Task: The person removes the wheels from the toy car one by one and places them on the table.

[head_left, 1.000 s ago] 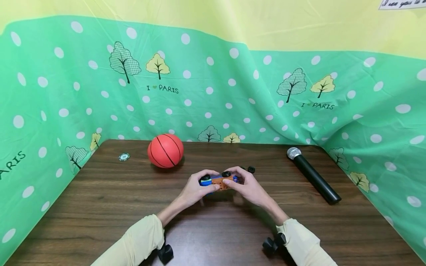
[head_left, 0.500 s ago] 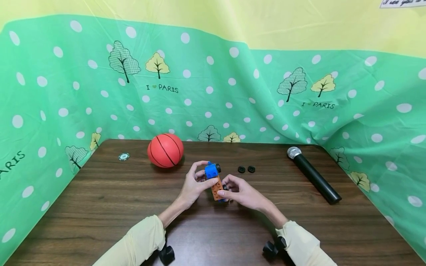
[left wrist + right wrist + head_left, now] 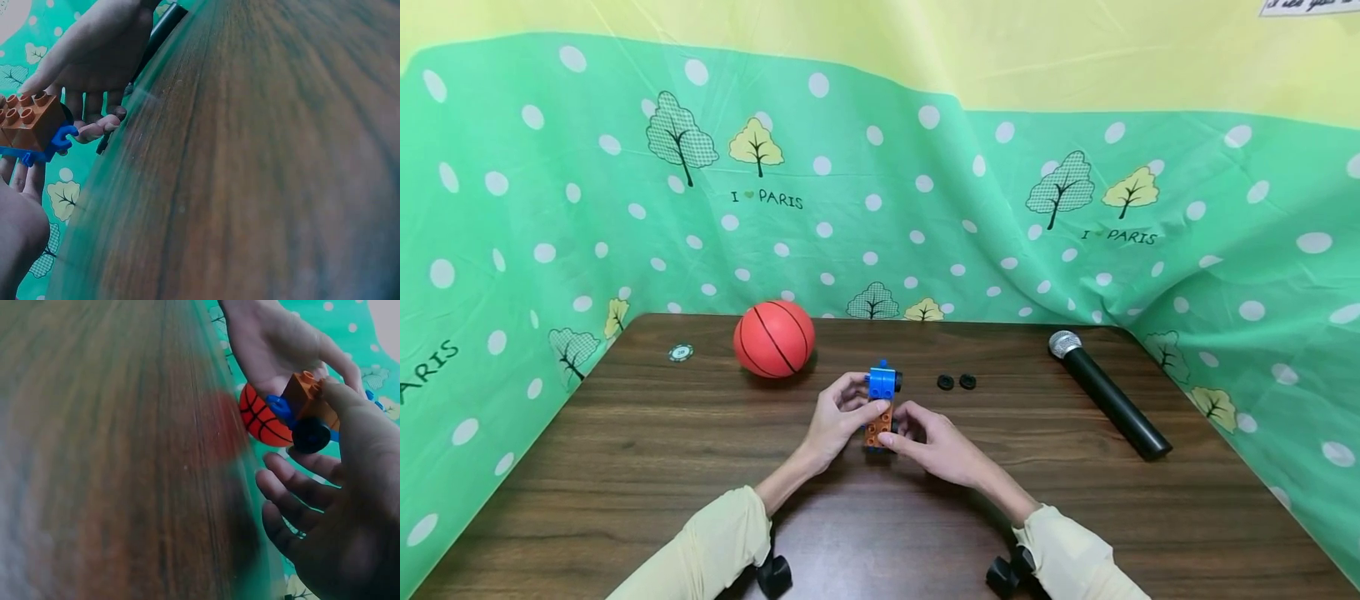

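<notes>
Over the table I see the left hand gripping the toy, its blue end far, orange end near. The right hand pinches the near end from the right, thumb on the orange. The head view mostly hides what the right wrist view shows plainly: a black wheel and a blue hook; there, the right hand's other fingers spread loosely. Only from the head do two loose discs appear, far right of the toy, between ball and microphone.
</notes>
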A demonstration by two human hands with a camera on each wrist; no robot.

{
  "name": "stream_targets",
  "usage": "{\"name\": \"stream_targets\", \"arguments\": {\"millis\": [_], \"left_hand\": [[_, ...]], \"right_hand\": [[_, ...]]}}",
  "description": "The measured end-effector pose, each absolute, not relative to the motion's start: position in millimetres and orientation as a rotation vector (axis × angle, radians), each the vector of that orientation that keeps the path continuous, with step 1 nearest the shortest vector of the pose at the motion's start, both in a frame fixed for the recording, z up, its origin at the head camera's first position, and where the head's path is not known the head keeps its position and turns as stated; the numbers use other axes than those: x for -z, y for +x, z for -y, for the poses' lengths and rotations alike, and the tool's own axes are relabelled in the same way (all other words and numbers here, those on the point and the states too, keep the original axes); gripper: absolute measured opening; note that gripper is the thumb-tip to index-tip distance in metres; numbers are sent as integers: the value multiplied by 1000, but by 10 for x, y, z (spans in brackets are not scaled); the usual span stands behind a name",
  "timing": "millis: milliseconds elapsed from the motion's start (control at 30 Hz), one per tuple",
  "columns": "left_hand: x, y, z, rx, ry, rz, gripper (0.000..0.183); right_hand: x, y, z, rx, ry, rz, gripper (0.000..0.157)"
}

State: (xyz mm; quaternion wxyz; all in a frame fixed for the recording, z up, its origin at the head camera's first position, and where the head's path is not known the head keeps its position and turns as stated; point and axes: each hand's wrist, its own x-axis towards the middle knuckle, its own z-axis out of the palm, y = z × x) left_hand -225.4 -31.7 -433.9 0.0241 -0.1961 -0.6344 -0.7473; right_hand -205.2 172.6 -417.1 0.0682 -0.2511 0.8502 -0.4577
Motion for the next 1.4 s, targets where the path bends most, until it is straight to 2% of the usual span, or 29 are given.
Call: {"name": "stream_targets", "arguments": {"millis": [333, 733, 1067, 1400], "left_hand": [[4339, -2257, 312, 2325, -626, 2006, 36], [4339, -2237, 284, 2405, -685, 2026, 39], [4336, -2240, 290, 2407, -699, 2040, 41], [4329, -2228, 282, 2391, -727, 2042, 38]], "right_hand": [[4165, -2101, -1768, 1599, -753, -2563, 22], [4227, -2141, -1612, 2061, -660, -2490, 30], [4271, -2164, -1472, 2158, -576, -2558, 24], [4302, -2187, -1502, 2076, -752, -2828, 12]]}}
